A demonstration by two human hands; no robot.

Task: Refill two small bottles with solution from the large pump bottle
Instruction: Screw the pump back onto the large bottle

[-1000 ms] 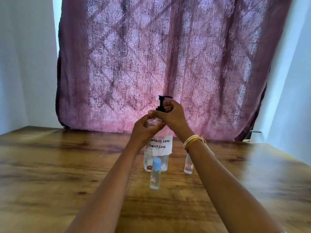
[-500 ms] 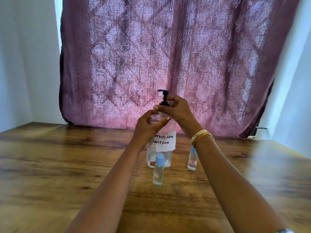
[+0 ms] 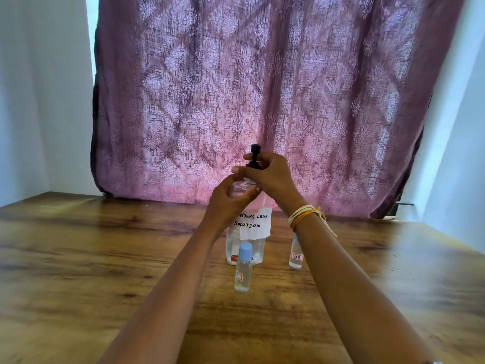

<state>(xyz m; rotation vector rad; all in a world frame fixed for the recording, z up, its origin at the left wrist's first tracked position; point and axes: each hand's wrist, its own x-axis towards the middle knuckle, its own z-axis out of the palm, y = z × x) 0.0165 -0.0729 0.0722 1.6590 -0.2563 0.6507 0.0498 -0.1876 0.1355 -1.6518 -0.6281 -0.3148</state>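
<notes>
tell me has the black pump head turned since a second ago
Yes. Against the paper label, which keeps facing the camera, the pump head has turned: its spout pointed right, then left, now roughly end-on.

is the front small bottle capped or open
Capped: the front small bottle stands upright on the table with its blue cap on.

Both forearms bare, no sleeves. Right wrist carries stacked cream and orange thread bracelets point(image 3: 304, 214), loose ends trailing.
</notes>
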